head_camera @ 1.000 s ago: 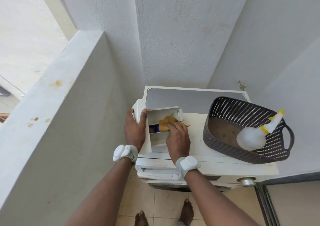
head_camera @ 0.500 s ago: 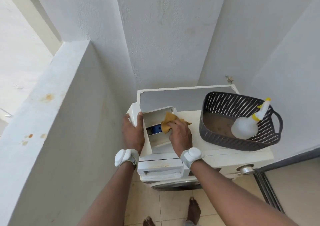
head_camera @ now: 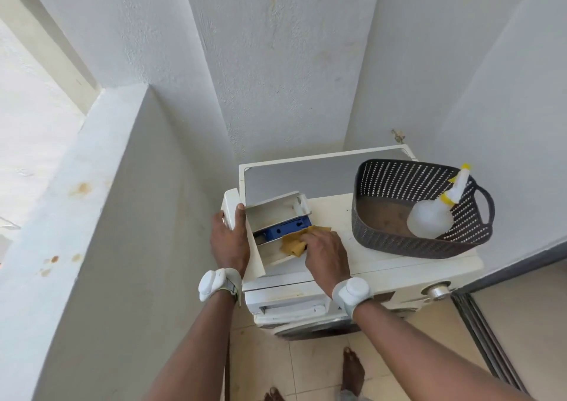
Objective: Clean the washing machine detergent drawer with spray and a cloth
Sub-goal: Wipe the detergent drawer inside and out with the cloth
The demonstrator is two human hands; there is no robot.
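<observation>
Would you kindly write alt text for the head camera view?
A person's right hand presses a yellow cloth into a detergent drawer lying on a washing machine, while the left hand grips the drawer's front. A spray bottle lies in a dark basket alongside.

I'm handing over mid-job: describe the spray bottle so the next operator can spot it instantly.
Start at the white washing machine in the corner. On the right of its top stands a dark perforated basket; the spray bottle lies tilted inside it, nozzle up against the far right wall. It is the only thing in there: a translucent white round body with a yellow trigger head.
</observation>
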